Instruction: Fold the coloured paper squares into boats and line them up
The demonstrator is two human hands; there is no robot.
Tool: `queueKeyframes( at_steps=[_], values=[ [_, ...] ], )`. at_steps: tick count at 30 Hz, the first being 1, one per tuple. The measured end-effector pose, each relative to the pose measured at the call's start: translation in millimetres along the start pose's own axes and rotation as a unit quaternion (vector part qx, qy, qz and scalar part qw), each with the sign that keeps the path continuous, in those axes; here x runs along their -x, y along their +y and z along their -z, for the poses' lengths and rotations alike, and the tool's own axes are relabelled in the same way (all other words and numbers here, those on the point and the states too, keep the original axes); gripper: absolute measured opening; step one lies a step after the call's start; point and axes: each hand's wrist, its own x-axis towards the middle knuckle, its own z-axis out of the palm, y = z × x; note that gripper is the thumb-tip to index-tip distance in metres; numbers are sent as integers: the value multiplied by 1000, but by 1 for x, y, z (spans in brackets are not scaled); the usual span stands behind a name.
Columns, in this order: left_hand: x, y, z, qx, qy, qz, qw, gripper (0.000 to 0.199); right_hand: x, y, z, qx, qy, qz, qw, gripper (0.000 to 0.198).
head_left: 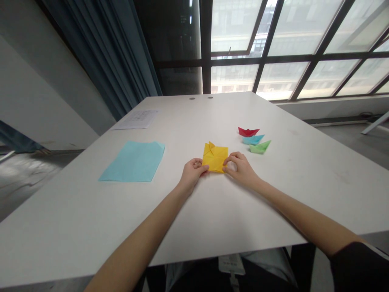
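Note:
A yellow folded paper [216, 159], roughly square with a small flap sticking up at its top left, is between my hands near the middle of the table. My left hand [192, 172] pinches its lower left corner between thumb and fingers. At the right edge, my right hand [239, 167] grips the paper with thumb and forefinger, the other fingers curled. To the right of the yellow paper stand a red paper boat [248, 132], a blue paper boat [253, 140] and a green paper boat [260, 147], close together in a slanting row.
Light blue square sheets [133, 162] lie to the left, one corner slightly turned. A printed white page [136, 119] rests at the far left edge of the white table [194, 227]. Two round table fittings sit at the far end, before the windows [237, 28]. A blue curtain [112, 48] hangs at the left.

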Motion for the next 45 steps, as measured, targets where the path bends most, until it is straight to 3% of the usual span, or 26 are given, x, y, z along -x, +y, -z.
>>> queueKeyframes(
  at_steps=[4, 8, 15, 26, 32, 39, 42, 45],
  values=[
    [3, 5, -2, 58, 0, 8, 998, 29, -2, 3, -4, -142, 17, -122, 982, 42],
    [4, 4, -3, 69, -19, 0, 997, 31, -5, 1, -4, -330, -53, -245, 910, 54],
    [2, -1, -3, 38, 7, -35, 999, 33, -6, -10, -3, -463, -81, -254, 846, 63],
    [1, -2, -4, -36, 2, -100, 994, 39, -6, -10, -7, -526, -19, -268, 807, 47],
    [3, -1, -4, -26, -16, -92, 995, 41, -5, -8, -10, -527, 8, -289, 799, 46],
    [0, -7, -2, -39, -29, -96, 994, 39, -8, -8, -5, -517, 57, -268, 811, 36],
    [-1, -7, 0, -52, 0, -96, 994, 34, -11, -3, 1, -473, 104, -265, 834, 32],
    [-2, -4, 3, -58, 24, -103, 993, 28, -12, 2, 11, -358, 174, -216, 892, 28]
  ],
)
